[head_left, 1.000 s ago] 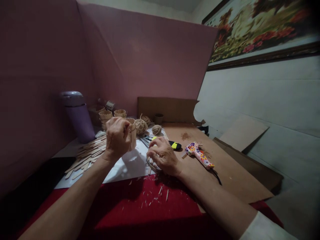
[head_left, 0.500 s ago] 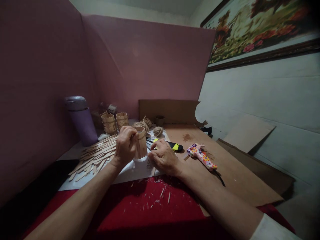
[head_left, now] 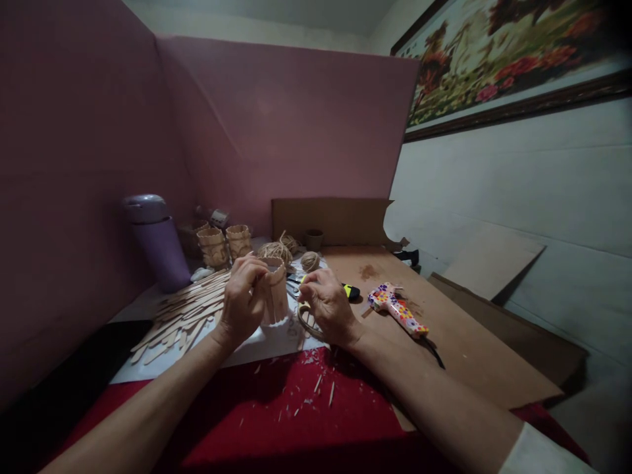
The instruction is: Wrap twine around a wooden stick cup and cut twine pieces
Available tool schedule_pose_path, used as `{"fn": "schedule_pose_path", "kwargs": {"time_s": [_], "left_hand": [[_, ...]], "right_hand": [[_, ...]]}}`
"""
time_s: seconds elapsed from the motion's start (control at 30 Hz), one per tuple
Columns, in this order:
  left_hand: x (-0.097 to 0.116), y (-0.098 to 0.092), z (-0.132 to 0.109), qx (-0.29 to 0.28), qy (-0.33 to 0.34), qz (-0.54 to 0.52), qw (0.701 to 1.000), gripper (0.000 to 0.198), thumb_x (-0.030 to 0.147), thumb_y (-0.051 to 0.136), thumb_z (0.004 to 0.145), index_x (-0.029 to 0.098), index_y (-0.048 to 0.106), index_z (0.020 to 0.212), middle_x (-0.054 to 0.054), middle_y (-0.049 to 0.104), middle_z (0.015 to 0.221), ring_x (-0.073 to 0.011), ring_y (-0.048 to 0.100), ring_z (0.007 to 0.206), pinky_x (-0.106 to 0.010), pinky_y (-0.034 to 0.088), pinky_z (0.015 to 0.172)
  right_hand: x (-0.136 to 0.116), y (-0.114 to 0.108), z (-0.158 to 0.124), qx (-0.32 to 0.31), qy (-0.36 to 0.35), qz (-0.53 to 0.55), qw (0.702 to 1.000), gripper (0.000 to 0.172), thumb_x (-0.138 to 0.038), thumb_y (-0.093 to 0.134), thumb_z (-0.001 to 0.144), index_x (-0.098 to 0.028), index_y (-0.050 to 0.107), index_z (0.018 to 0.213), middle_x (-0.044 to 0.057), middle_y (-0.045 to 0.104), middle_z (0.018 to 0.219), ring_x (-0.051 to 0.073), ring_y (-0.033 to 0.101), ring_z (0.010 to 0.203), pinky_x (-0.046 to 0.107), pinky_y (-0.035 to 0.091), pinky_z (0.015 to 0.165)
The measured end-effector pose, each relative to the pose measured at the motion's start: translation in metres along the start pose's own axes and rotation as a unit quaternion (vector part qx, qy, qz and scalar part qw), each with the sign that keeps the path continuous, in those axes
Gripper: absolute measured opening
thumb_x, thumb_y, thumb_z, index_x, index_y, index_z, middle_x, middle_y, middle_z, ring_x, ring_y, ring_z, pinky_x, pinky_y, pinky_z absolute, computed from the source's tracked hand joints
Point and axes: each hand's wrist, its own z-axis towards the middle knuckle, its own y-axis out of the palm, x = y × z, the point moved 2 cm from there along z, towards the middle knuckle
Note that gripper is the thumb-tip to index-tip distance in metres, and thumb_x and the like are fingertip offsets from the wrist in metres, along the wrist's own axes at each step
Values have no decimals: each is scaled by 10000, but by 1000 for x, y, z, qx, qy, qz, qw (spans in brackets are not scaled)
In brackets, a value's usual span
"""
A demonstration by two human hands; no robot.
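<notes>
Left fingers: the left hand [head_left: 243, 289] is closed on the side of a pale, round cup of upright wooden sticks [head_left: 276, 299], pinching its wall.
Cup: it is held upright above the sheet of white paper [head_left: 254, 345], between both hands; if the base touches, I cannot tell.
Right fingers: on the right hand [head_left: 328, 306] the fingertips are close together, just beside the cup; if something thin is between them, I cannot tell.
Near right hand: a pale scissor handle loop [head_left: 309, 322] partly under it, and a black-and-yellow plastic cutter [head_left: 351, 292] behind.
Left of cup: flat, pale wooden sticks [head_left: 185, 316], many, overlapping.
Behind cup: a loose tangle of brown twine [head_left: 275, 250] and a small twine ball [head_left: 310, 261].
Brown board: a flower-patterned glue gun [head_left: 397, 309] lies there.
Writing: the white label [head_left: 218, 218] at the back is too small to read.
</notes>
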Motion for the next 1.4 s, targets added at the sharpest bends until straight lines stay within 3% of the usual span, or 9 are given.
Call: {"fn": "schedule_pose_path", "kwargs": {"time_s": [0.2,0.77,0.87,0.97,1.07,1.17,1.27,1.33,1.4], "left_hand": [[-2,-3,0,-7,1,-9,1000,113,144,495,804,205,522,713,-38,577,739,-203,503,799,-410,411,847],[-1,-3,-3,-8,1,-40,999,195,189,452,882,176,634,814,-61,645,822,-208,539,949,-413,417,904],[0,-5,-2,25,-18,-45,999,208,220,441,890,185,638,835,-62,657,876,-213,547,993,-419,401,934],[-7,-12,0,107,-88,-28,990,178,266,488,869,188,628,791,-51,643,887,-202,562,942,-385,410,906],[-23,-18,1,211,-207,-28,955,157,297,526,830,193,587,731,-22,596,763,-173,562,774,-331,442,785],[-39,-18,2,255,-299,-104,913,71,243,577,744,201,561,799,4,566,723,-160,560,727,-310,447,751],[-46,-16,5,186,-346,-255,883,210,310,576,734,177,573,896,-49,628,882,-198,592,905,-355,429,869],[-46,-16,7,84,-350,-329,873,378,403,598,737,160,575,1026,-109,619,1095,-250,538,1103,-394,378,962],[-46,-18,5,-25,-353,-343,870,656,398,737,625,170,514,1198,-146,531,1281,-304,445,1230,-418,340,1006]], "right_hand": [[-1,1,-1,3,-2,24,1000,487,-448,325,947,-201,652,683,52,570,874,190,465,923,381,371,865],[-2,2,-4,-8,-3,50,999,467,-422,332,951,-196,641,683,59,566,878,193,464,928,387,368,866],[-2,1,-4,-3,-7,49,999,442,-401,352,949,-196,630,673,56,565,872,192,465,927,383,369,865],[-4,0,-3,3,-13,45,999,408,-368,374,948,-197,626,676,54,566,866,190,468,927,377,371,864],[-6,-1,-2,7,-15,32,999,350,-324,398,941,-196,616,699,54,574,854,192,472,919,375,371,866],[-8,-1,0,16,-15,12,1000,267,-267,411,929,-189,594,751,61,583,853,197,476,910,374,375,867],[-8,-1,0,28,-10,4,1000,216,-232,407,920,-189,576,791,67,586,868,202,482,913,369,381,860],[-7,-1,0,32,-8,2,999,202,-233,412,917,-193,567,793,67,586,876,205,483,915,367,384,855],[-7,-1,0,32,-8,1,999,194,-239,422,916,-196,561,787,64,585,873,205,483,910,365,384,853]]}}
